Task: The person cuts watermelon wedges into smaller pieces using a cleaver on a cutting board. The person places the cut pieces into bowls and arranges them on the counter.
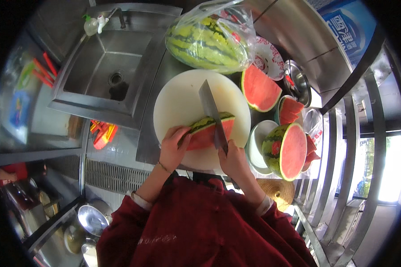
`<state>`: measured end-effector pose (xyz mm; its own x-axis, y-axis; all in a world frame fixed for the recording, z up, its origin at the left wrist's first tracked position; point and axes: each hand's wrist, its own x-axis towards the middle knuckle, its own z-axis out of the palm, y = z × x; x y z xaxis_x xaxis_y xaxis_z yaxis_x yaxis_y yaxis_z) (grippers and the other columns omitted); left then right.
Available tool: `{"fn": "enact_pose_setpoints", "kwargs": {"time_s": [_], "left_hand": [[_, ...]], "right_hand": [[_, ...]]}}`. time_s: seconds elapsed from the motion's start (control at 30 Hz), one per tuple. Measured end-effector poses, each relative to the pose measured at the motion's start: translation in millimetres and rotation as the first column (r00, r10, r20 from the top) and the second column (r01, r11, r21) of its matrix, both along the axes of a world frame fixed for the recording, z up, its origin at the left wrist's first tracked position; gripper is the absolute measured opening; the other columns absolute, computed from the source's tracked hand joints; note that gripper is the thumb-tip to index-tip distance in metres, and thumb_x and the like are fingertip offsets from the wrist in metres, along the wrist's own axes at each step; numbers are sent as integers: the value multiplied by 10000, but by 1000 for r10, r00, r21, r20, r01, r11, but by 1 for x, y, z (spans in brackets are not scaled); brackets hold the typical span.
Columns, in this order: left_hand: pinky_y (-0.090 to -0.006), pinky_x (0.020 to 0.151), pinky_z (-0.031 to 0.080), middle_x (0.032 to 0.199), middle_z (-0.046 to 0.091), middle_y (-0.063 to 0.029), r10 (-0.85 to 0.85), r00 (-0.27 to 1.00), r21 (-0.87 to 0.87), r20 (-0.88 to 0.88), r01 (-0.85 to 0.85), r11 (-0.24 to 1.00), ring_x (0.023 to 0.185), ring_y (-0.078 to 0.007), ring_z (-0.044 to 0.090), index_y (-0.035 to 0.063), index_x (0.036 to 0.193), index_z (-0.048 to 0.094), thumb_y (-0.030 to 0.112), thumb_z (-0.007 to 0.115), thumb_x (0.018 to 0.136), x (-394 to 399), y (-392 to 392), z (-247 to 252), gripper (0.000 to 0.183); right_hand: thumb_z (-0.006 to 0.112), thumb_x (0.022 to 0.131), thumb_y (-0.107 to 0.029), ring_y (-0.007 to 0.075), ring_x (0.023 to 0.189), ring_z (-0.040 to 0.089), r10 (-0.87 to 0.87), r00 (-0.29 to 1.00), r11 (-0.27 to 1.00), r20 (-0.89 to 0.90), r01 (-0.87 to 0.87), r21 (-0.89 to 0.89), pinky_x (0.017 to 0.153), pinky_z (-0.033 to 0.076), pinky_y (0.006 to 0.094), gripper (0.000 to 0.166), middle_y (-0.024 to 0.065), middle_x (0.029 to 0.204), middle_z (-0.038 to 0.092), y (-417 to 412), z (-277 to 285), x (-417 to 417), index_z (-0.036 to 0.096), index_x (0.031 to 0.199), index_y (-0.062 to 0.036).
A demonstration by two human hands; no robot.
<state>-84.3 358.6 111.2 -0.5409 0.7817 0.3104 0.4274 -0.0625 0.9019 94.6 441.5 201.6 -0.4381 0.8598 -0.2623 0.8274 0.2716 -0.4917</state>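
Note:
A wedge of watermelon (pixel 200 136) lies on the round white cutting board (pixel 177 96), its striped rind facing away from me. My left hand (pixel 176 143) grips the wedge's left end. In my right hand (pixel 233 159) is the handle of a wide-bladed kitchen knife (pixel 211 106). The blade crosses the wedge right of its middle, its tip pointing away over the board; how deep it sits in the flesh I cannot tell. Beyond the board rests a large watermelon in a clear plastic bag (pixel 207 43). A cut watermelon piece (pixel 259 88) stands by the board's right edge.
Right of the board, a large cut watermelon (pixel 292 152) leans by a pale bowl (pixel 262 147). Slices (pixel 290 108) fill another bowl. A red-patterned dish (pixel 270 56) and a metal lid (pixel 299 83) sit behind. Left is a steel sink (pixel 120 60); metal bars (pixel 347 160) rise at right.

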Motion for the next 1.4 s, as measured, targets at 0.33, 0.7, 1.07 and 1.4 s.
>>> {"fn": "enact_pose_setpoints", "kwargs": {"time_s": [0.33, 0.7, 1.07, 1.4], "left_hand": [[-345, 802, 541, 1040, 668, -143, 63, 992, -24, 108, -60, 998, 932, -306, 670, 8, 1036, 673, 19, 655, 880, 8, -17, -7, 157], [-348, 779, 548, 1052, 671, -151, 25, 1000, 2, 0, -25, 1000, 920, -316, 679, 8, 1049, 679, 21, 664, 874, -2, -20, -6, 176], [-364, 766, 549, 1021, 674, -137, 60, 998, 26, -16, -60, 998, 912, -310, 670, 39, 1041, 688, 10, 691, 838, -3, -24, -14, 205], [-362, 769, 546, 1007, 679, -143, 23, 1000, 2, 0, -23, 1000, 899, -316, 674, 18, 1013, 689, 13, 692, 843, -6, -33, -19, 171]], "right_hand": [[597, 929, -167, 519, 711, 615, -43, 992, 999, -117, 43, -5, 609, 479, 559, 246, 291, 676, 610, -19, 61, 1, 459, 938, 36], [627, 920, -178, 507, 732, 619, 0, 997, 999, -73, 3, 42, 605, 490, 513, 257, 286, 714, 626, -15, 53, -9, 502, 904, 46], [595, 921, -172, 557, 718, 585, 49, 994, 998, -93, -46, 35, 631, 463, 602, 247, 335, 697, 594, -24, -5, -27, 462, 907, 35], [603, 925, -125, 503, 659, 611, 69, 984, 996, -165, -57, 74, 553, 476, 529, 222, 299, 672, 597, -37, 61, -22, 447, 913, 32]]}}
